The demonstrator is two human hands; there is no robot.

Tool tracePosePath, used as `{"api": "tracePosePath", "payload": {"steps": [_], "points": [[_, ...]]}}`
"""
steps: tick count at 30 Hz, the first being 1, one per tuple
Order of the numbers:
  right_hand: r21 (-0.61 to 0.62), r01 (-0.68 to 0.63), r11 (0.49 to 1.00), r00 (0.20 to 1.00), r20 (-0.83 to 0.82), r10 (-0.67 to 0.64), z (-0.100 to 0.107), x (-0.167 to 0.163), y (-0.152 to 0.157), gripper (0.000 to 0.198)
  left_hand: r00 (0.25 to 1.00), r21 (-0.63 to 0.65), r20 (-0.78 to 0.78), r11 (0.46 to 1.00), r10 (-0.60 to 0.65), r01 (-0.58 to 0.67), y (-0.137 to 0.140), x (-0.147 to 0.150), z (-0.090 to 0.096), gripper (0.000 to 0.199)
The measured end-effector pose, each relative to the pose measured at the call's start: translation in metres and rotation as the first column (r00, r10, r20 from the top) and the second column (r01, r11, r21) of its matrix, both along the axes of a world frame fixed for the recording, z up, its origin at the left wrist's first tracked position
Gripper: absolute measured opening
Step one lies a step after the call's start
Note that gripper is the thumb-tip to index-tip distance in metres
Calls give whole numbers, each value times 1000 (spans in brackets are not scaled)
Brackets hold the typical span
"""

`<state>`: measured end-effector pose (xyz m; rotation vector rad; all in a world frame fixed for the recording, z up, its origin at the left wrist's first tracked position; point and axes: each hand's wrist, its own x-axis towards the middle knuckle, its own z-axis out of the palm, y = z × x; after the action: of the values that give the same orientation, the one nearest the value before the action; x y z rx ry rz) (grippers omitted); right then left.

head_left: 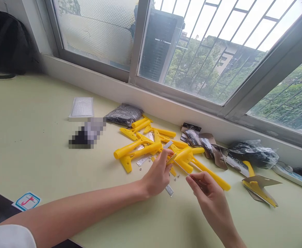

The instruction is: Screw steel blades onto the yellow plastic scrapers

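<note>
My left hand (157, 175) pinches a small yellow plastic scraper part (172, 159) between thumb and fingers. In my right hand (211, 194) is a screwdriver (182, 167); its handle is mostly hidden by the fingers. The thin metal shaft points up and left, its tip at the yellow part. Around both hands lies a heap of yellow scraper handles (147, 150), some with wide, flat heads. Flat metal blades (169, 190) lie among them, one sticking out below my left hand. Several small nuts (175, 179) are scattered on the table between the hands.
Behind the heap lies a dark plastic-wrapped packet (124, 114), with a clear flat box (82, 107) to its left. Cardboard sleeves (212, 150), a bagged black bundle (256, 153) and a yellow scraper with card (259, 194) lie right. A windowsill (166, 105) bounds the table.
</note>
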<state>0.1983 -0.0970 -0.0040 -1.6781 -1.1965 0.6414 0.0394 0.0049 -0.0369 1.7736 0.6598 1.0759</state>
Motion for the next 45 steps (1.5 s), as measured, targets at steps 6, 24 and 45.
{"api": "tracePosePath", "payload": {"steps": [6, 24, 45], "points": [[-1, 18, 1000, 995, 96, -18, -2, -11, -6, 41, 1000, 13, 1, 1000, 19, -19, 0, -1, 1, 22], [-26, -35, 999, 994, 105, 38, -12, 6, 0, 45, 1000, 23, -11, 1000, 5, -5, 0, -1, 2, 18], [19, 38, 999, 994, 104, -40, -3, -13, -6, 46, 999, 32, -16, 999, -28, 29, -2, -1, 4, 19]]}}
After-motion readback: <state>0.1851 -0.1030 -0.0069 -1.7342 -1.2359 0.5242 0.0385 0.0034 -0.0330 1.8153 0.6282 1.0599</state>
